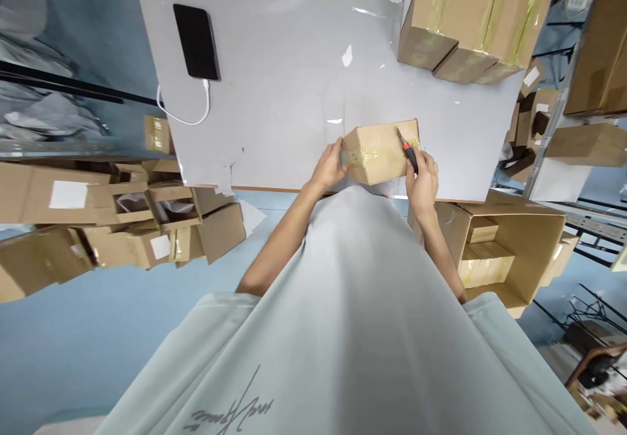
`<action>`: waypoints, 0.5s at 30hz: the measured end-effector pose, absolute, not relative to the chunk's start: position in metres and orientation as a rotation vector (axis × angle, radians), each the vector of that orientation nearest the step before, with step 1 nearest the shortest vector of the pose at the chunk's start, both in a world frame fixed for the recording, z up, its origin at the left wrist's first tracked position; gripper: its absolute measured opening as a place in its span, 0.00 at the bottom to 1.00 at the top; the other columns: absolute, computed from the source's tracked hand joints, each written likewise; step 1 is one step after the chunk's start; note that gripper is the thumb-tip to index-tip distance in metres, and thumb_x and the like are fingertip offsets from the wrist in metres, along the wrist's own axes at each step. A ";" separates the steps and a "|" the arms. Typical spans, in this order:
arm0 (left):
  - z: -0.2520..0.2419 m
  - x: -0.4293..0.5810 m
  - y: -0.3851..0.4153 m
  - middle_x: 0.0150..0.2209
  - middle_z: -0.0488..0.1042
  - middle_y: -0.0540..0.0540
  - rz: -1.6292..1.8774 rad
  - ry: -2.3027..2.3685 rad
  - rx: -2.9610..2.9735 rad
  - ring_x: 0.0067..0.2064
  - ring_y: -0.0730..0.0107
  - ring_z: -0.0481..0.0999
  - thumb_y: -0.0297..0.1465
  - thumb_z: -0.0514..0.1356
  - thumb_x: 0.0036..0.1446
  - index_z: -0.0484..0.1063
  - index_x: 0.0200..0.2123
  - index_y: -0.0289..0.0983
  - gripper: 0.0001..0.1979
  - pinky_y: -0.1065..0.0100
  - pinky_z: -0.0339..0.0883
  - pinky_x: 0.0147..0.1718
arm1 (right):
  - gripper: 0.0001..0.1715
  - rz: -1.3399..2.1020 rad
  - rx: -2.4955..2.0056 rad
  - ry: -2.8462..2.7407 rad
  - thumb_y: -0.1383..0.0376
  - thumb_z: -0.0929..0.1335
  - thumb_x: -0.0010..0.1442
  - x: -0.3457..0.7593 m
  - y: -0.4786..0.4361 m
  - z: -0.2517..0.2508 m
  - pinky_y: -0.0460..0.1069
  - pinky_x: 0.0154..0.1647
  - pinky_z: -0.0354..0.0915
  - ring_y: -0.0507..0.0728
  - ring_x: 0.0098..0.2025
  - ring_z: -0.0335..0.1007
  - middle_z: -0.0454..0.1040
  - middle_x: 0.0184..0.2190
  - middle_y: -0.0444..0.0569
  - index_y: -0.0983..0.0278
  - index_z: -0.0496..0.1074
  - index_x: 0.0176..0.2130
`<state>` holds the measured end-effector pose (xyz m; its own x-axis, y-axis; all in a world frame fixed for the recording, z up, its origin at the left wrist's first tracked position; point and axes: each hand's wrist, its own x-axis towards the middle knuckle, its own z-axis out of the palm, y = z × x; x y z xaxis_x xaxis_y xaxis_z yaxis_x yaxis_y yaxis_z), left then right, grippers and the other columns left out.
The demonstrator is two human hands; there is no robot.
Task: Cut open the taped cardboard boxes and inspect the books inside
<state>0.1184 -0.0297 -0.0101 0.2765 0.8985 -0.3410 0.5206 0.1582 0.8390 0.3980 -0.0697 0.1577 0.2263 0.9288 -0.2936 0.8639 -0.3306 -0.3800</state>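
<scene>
A small cardboard box with clear tape on its left and right ends rests at the table's near edge. My left hand is against the box's left end, fingers closed on its edge. In my right hand, at the right end, is a utility knife with a black and red handle. Its blade points up and to the left, over the top of the box near the taped right end. Whether the blade touches the cardboard I cannot tell.
Taped cartons stand at the table's back right. A phone with a white cable lies at the left on the table. An open carton holding small boxes is at my right. Several empty boxes are piled at the left.
</scene>
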 end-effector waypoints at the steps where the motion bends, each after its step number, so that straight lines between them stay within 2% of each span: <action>1: 0.002 0.118 -0.026 0.74 0.70 0.30 0.488 1.361 1.561 0.75 0.38 0.71 0.41 0.70 0.60 0.61 0.80 0.39 0.47 0.36 0.66 0.75 | 0.34 0.683 -2.367 -1.740 0.60 0.59 0.81 0.392 -0.072 0.157 0.68 0.73 0.70 0.68 0.72 0.68 0.72 0.71 0.60 0.52 0.66 0.79; 3: 0.030 0.112 -0.019 0.77 0.67 0.32 0.520 1.310 1.673 0.78 0.40 0.67 0.38 0.70 0.61 0.61 0.80 0.40 0.47 0.39 0.63 0.78 | 0.34 0.633 -2.390 -1.765 0.62 0.60 0.80 0.380 -0.076 0.155 0.68 0.72 0.71 0.67 0.71 0.68 0.71 0.72 0.59 0.51 0.65 0.80; 7: 0.075 0.095 -0.008 0.76 0.70 0.34 0.526 1.245 1.795 0.77 0.36 0.68 0.38 0.68 0.62 0.64 0.78 0.42 0.43 0.36 0.63 0.78 | 0.35 0.597 -2.423 -1.823 0.64 0.60 0.79 0.355 -0.081 0.157 0.66 0.70 0.72 0.68 0.71 0.67 0.69 0.72 0.62 0.55 0.65 0.80; 15: 0.071 0.085 -0.005 0.73 0.73 0.30 0.551 1.253 1.824 0.73 0.34 0.73 0.39 0.65 0.65 0.65 0.77 0.37 0.40 0.37 0.66 0.75 | 0.35 0.540 -2.521 -1.865 0.67 0.61 0.80 0.325 -0.086 0.160 0.66 0.72 0.71 0.68 0.72 0.64 0.66 0.74 0.64 0.57 0.65 0.80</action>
